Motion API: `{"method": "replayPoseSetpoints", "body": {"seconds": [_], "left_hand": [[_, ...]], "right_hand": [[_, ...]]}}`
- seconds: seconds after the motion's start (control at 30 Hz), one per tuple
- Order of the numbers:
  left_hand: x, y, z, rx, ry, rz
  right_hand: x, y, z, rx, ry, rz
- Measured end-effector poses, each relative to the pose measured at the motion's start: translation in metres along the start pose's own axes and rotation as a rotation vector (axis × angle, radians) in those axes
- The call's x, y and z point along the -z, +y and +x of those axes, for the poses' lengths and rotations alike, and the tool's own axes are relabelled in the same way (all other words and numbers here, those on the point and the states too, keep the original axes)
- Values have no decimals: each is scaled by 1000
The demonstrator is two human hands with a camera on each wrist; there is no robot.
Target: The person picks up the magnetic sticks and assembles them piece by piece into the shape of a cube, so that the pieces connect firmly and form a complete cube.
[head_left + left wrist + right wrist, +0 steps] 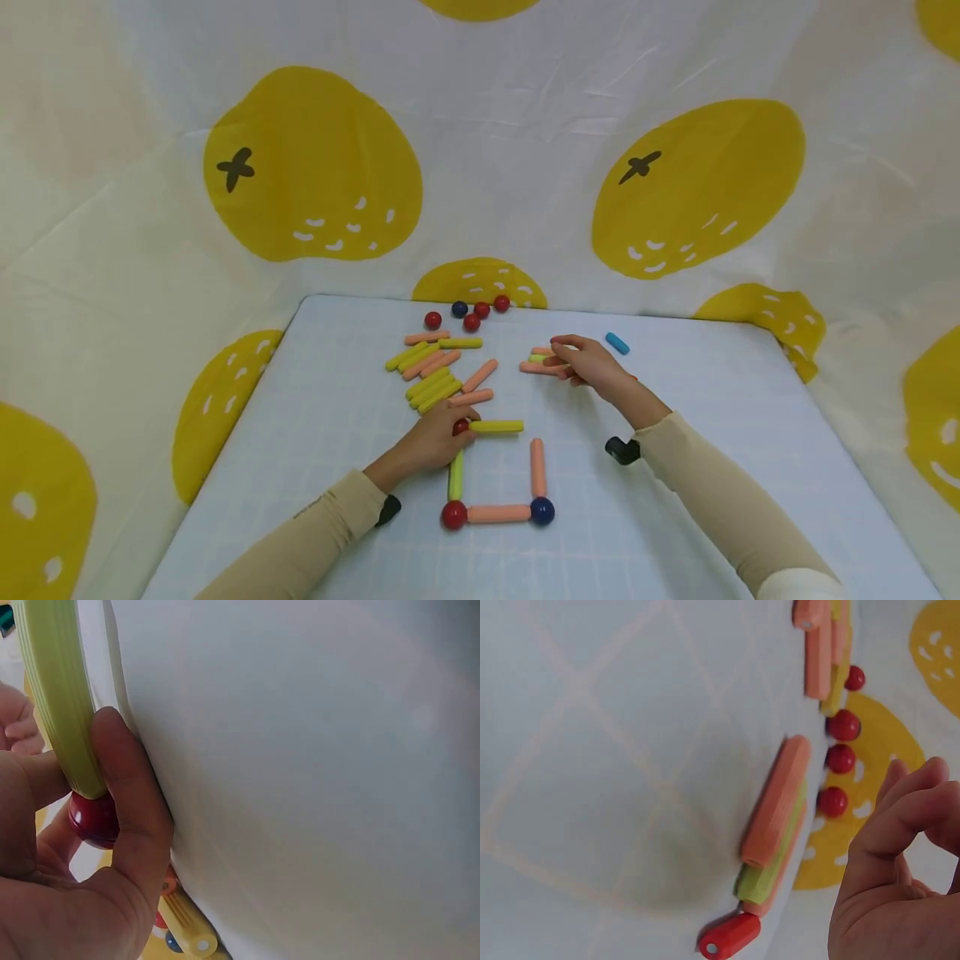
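The left hand (pixel 437 440) is closed round a red ball (pixel 94 821), thumb and fingers also against the end of the lime stick (pixel 456 477) that joins it. A yellow stick (pixel 498 427) points right from that ball — its free end stays apart from the upright pink stick (pixel 537 468). Nearer the person, a second red ball (pixel 453 515) and a blue ball (pixel 542 511) are linked by a lower pink stick (pixel 498 514). The right hand (pixel 592 367), fingers loosely bent with nothing seen in them, is at a small group of pink and lime sticks (pixel 778 802) — a short red stick (pixel 731 936) lies just beside these
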State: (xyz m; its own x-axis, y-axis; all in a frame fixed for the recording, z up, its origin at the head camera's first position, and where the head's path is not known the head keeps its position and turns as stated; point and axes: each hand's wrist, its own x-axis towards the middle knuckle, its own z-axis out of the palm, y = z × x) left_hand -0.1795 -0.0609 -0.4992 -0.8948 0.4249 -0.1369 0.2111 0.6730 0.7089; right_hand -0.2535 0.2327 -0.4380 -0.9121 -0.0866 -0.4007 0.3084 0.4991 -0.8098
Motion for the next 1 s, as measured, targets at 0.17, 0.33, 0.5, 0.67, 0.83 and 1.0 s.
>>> {"method": "replayPoseSetpoints", "body": {"seconds": [0.17,0.33,0.5,0.67,0.83,1.0], "left_hand": [[1,0,7,27,-15,7],[3,0,11,32,-20,7],[4,-2,9,-4,-16,-11],[3,-3,4,13,-22,-13],[1,-2,3,51,-32,-5],[2,0,1,91,-64,-5]], "right_hand": [[4,-19,30,-20,-26,68],[2,-35,59,-84,-34,170],[-9,-39,85,-134,-62,268],[-21,-38,105,-175,-53,306],[-30,-37,122,-199,-10,288],[-39,-39,136,-220,-2,300]]}}
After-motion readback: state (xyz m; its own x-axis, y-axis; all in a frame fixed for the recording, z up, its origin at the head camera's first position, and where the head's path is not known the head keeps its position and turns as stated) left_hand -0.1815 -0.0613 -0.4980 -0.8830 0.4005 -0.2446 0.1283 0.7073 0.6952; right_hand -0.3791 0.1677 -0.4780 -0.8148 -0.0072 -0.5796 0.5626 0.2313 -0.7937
